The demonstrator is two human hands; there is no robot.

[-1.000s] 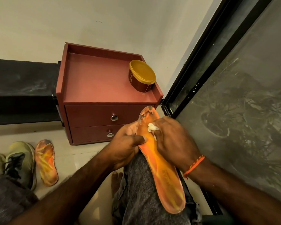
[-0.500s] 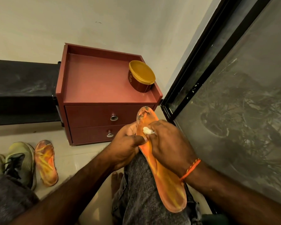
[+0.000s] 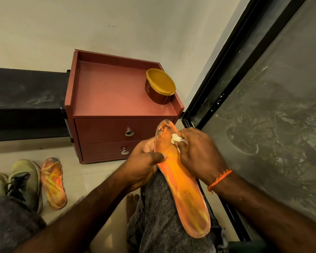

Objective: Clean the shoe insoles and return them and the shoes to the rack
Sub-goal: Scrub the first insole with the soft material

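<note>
My right hand (image 3: pixel 199 152), fingers pinching the wad (image 3: pixel 175 138), has slid back up toward the insole (image 3: pixel 181 181) toe; left hand (image 3: pixel 144 163) still grips its edge.

Left hand (image 3: pixel 144 161) grips insole (image 3: pixel 182 185); right hand (image 3: pixel 199 152) presses wad (image 3: pixel 175 138).

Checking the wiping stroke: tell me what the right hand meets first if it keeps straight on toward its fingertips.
Probably the left hand: the right hand, pinching a white wad, points across the insole toward it.

orange, yellow-streaked insole (image 3: pixel 182 187); maroon cabinet (image 3: pixel 117 99); yellow-lidded tub (image 3: pixel 160 86)
</note>
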